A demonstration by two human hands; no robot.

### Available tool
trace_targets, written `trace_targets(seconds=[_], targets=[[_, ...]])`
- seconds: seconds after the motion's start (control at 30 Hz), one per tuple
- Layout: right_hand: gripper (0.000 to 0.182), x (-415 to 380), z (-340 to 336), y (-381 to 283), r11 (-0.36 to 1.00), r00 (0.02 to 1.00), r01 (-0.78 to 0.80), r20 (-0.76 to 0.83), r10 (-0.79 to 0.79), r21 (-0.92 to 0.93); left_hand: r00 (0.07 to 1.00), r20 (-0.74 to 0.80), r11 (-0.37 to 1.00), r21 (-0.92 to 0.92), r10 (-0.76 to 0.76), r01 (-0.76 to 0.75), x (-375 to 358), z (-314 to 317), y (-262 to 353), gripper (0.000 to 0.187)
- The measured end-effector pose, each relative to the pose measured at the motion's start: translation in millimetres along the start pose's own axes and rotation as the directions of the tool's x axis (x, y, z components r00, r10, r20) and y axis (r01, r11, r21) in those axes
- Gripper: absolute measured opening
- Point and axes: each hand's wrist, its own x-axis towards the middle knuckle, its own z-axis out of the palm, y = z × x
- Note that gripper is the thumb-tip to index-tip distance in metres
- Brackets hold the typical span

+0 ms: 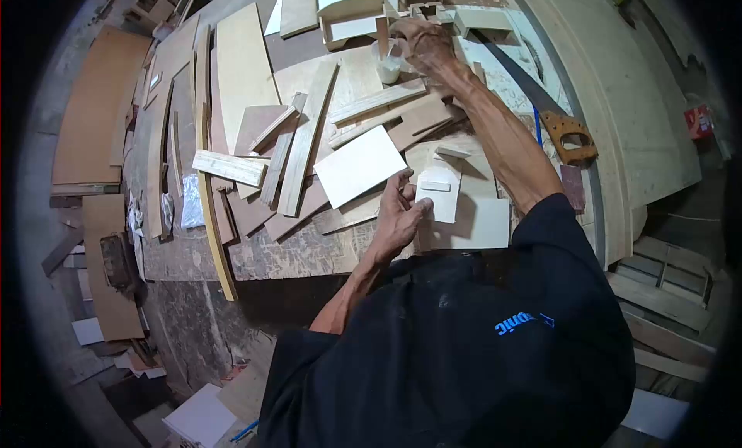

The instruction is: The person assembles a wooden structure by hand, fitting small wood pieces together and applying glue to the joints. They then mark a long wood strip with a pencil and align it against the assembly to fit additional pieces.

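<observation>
My left hand [399, 216] is closed on the left edge of a small pale wooden piece [440, 201] with a short strip fixed across its face. Under and beside it lies a pale board [481, 225]. At the far side of the bench, my right hand [423, 44] is bent over a small cup [389, 68] with whitish contents. Its fingers are closed, and what they hold, if anything, is too small to make out. A white rectangular panel [361, 166] lies just left of my left hand.
Loose wood strips [308, 139] cover the workbench [309, 255] to the left. A handsaw [570, 139] with a wooden handle lies on the right. Small wooden boxes [352, 19] stand at the far edge, and a long plywood sheet [618, 100] runs along the right side.
</observation>
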Motion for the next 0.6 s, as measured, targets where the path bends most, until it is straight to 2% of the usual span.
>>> trace_targets(seconds=[0.07,0.1,0.17,0.2,0.23,0.27,0.3,0.33,0.37,0.4,0.43,0.47,0.53,0.6], targets=[[0.034,-2.3,4.8,-2.1,0.997,0.995,0.033,0.093,-0.026,-0.069,0.999,0.0,0.999,0.002,0.033,-0.033,2.9,-2.4,-4.4,0.06],[0.034,-7.2,5.7,-0.8,0.997,0.999,-0.005,0.04,0.003,0.071,0.998,0.001,0.997,0.045,0.055,-0.055,4.6,-6.2,-7.3,0.058],[0.035,-21.1,6.6,7.5,0.935,0.995,-0.065,-0.049,0.087,0.348,0.996,-0.061,0.998,0.018,0.069,-0.068,4.7,-3.1,-3.9,0.052],[0.035,-26.6,-17.0,-2.2,0.99,0.983,0.046,-0.185,-0.02,0.137,0.996,-0.065,0.998,0.029,0.059,-0.057,5.4,-2.9,-1.3,0.051],[0.034,-37.4,-26.4,4.9,0.97,0.943,0.136,-0.326,-0.064,0.204,0.998,-0.029,0.998,0.018,0.058,-0.058,6.9,-5.4,-1.3,0.053],[0.033,-55.9,-54.6,-4.2,0.931,0.968,0.038,-0.243,0.055,0.362,0.997,-0.047,0.998,-0.001,0.055,-0.055,6.5,-0.9,3.5,0.055],[0.028,-78.9,-75.0,-13.5,0.906,0.949,0.013,-0.291,0.123,0.424,0.997,-0.063,0.998,-0.019,0.052,-0.054,6.8,3.6,7.7,0.057],[0.027,-103.4,-81.0,-13.5,0.864,0.931,-0.085,-0.27,0.247,0.496,0.999,-0.028,0.999,0.016,0.034,-0.033,10.7,0.8,2.9,0.06],[0.029,-130.1,-92.4,-21.7,0.715,0.884,-0.288,-0.109,0.454,0.637,0.998,-0.038,0.999,0.004,0.046,-0.046,11.6,4.5,2.7,0.061],[0.029,-158.3,-93.4,-17.6,0.623,0.855,-0.371,-0.007,0.518,0.689,0.999,-0.027,0.999,0.01,0.043,-0.043,12.9,6.1,1.1,0.06],[0.028,-185.6,-93.9,-21.6,0.492,0.845,-0.349,0.042,0.533,0.798,0.999,-0.016,0.999,0.017,0.042,-0.042,13.9,7.9,-0.2,0.06],[0.028,-208.4,-102.3,-32.0,0.383,0.795,-0.462,0.183,0.578,0.8,1.0,-0.002,1.0,-0.015,0.026,-0.026,12.9,12.3,1.8,0.059],[0.028,-252.5,-98.8,-39.6,0.247,0.751,-0.546,0.337,0.568,0.8,1.0,0.024,0.997,-0.074,-0.004,0.006,10.4,21.7,9.0,0.059],[0.026,-281.0,-92.2,-57.4,0.112,0.745,-0.536,0.407,0.529,0.836,0.999,0.041,0.997,-0.07,-0.019,0.022,10.2,24.7,1.6,0.06]])
